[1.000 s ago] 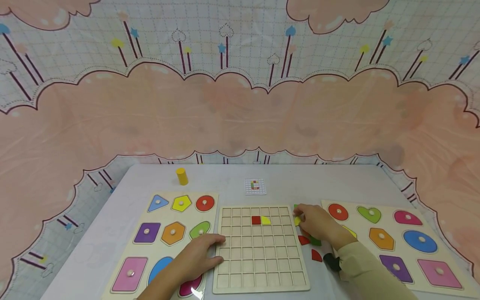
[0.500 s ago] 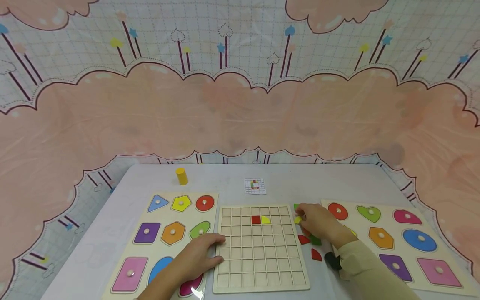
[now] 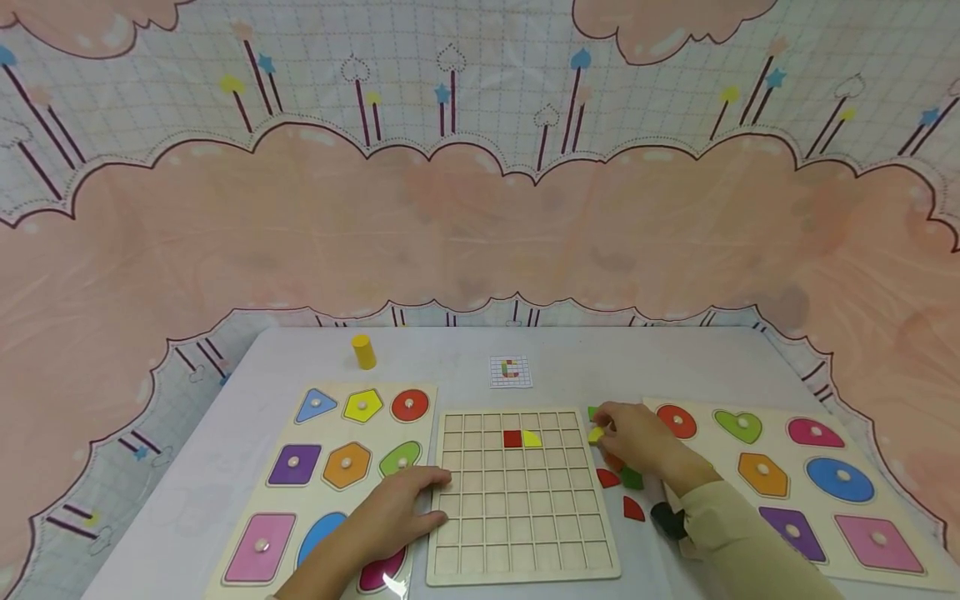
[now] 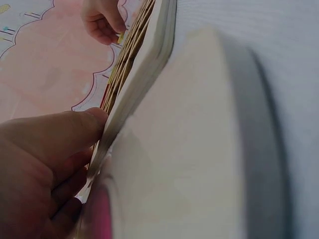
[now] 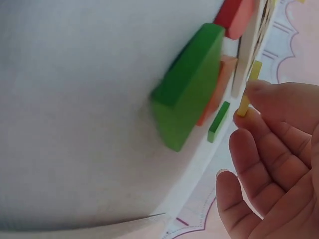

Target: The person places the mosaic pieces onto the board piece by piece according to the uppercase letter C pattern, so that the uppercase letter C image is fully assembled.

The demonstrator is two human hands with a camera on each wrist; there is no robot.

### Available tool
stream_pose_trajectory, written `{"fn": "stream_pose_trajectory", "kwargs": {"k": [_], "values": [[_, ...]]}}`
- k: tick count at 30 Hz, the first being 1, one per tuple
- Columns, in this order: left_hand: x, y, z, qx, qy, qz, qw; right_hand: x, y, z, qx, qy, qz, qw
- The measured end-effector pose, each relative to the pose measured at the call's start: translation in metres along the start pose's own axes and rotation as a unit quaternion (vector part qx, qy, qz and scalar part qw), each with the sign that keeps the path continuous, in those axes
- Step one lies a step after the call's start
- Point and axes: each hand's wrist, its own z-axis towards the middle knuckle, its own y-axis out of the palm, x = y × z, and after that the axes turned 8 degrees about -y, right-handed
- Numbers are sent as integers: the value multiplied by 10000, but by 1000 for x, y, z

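A wooden grid board (image 3: pixel 517 533) lies in the middle of the table with a red square tile (image 3: pixel 512 439) and a yellow tile (image 3: pixel 532 439) set in its second row. My right hand (image 3: pixel 630 437) pinches a small yellow piece (image 3: pixel 596 434) (image 5: pixel 248 92) between thumb and fingertip just off the board's right edge. A green piece (image 5: pixel 192 84) and an orange piece (image 5: pixel 222 82) lie close under that hand. My left hand (image 3: pixel 397 508) rests on the board's left edge, its thumb (image 4: pixel 60 134) against the rim.
Red pieces (image 3: pixel 607 479) (image 3: pixel 633 509) and a green piece (image 3: pixel 632 480) lie right of the grid. Shape puzzle boards (image 3: pixel 431 400) (image 3: pixel 750 500) flank it left and right. A pattern card (image 3: pixel 511 372) and a yellow cylinder (image 3: pixel 363 352) stand further back.
My right hand has shifted slightly away from me with the yellow piece pinched in it. The left hand has stayed on the board's edge.
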Motion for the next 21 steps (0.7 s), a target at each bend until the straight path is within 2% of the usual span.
{"fn": "stream_pose_trajectory", "kwargs": {"k": [7,14,21], "values": [[0,1,0,-1,-4,-10,10000,-9,-1,3,91,-169,-17,9998],[0,1,0,5,28,-38,10000,-20,3,10,88,-86,106,9999],[0,1,-1,28,17,-12,10000,-34,9,17,144,-191,6,9997]]}}
